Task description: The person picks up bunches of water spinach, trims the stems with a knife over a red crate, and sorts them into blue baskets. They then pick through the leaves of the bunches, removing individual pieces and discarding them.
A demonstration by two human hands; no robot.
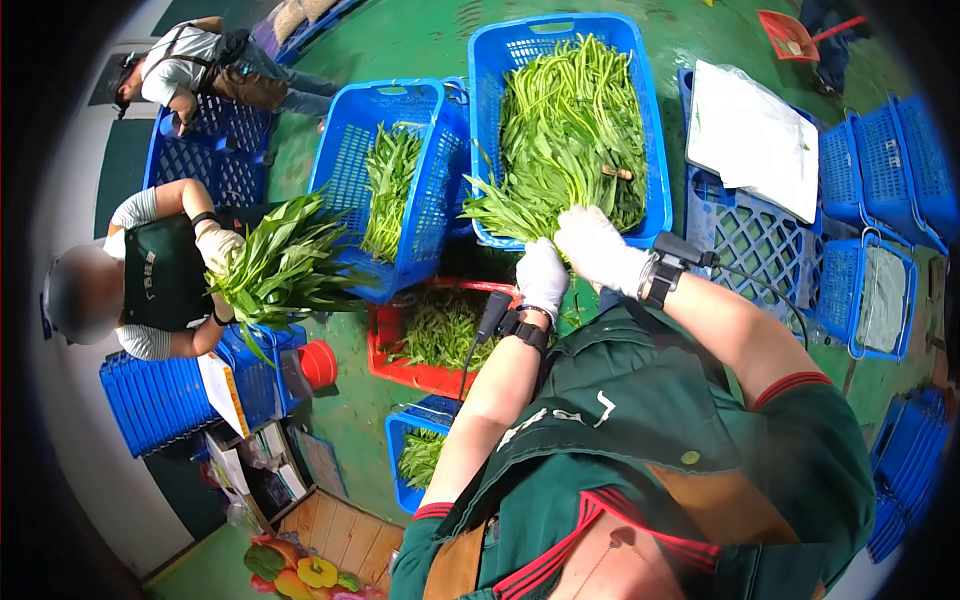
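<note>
Work at the near rim of the large blue basket [655, 130]; note the leafy greens [570, 130] heaped inside, stem ends far, leaves near and spilling over the near left corner. See the gloved right hand [600, 248] over the leaf ends, and the gloved left hand [541, 278] just beside, to the left and nearer; cannot tell a closed grasp from a loose touch in either. Best to gather leaves in small, aligned handfuls; support from below; avoid squeezing or dragging over the hard rim. Mind the wrist straps [660, 282] and trailing cable, apt to snag; beware the small brown item [617, 173] on the heap, too small to identify. Allow for tight space: to the left, a second blue basket [340, 140] and a co-worker [160, 265] with a leafy bunch [290, 255]; nearer, a red crate [425, 382]; to the right, a white sheet [750, 130] on a blue pallet [745, 235].
</note>
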